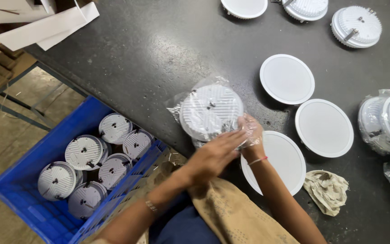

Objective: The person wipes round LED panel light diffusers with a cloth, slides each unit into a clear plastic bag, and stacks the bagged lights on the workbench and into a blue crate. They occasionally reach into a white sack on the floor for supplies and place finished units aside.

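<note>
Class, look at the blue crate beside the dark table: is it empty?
No. The blue crate holds several round white ribbed light fittings, stacked backs up, beside the dark table.

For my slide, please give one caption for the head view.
Two hands, left hand and right hand, slip a round white lamp into a clear plastic bag.

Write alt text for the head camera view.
Both hands, left hand and right hand, slide a round white downlight into a clear plastic bag over a dark table. A blue crate of downlights sits at left; three face-down downlights lie at right.
</note>
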